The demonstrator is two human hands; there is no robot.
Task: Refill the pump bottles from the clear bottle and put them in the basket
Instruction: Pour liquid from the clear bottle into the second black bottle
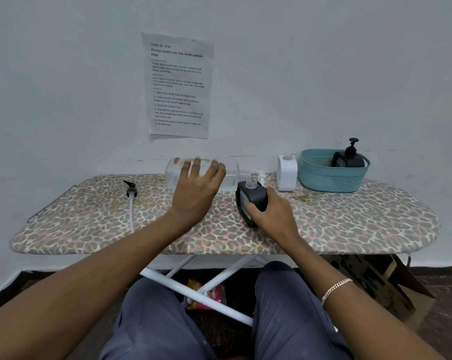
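The left hand (196,193) covers the middle of the clear bottle (231,179), so its contents there cannot be judged. The right hand (274,216) masks the near lower side of the black pump bottle (248,201). The basket (331,178) wall conceals the lower body of the second black bottle (349,159). The finest print on the wall sheet (178,85) is too small to read reliably. Both forearms are cut off by the bottom edge. A red packet (214,294) below the tabletop (349,216) is partly hidden by white legs.
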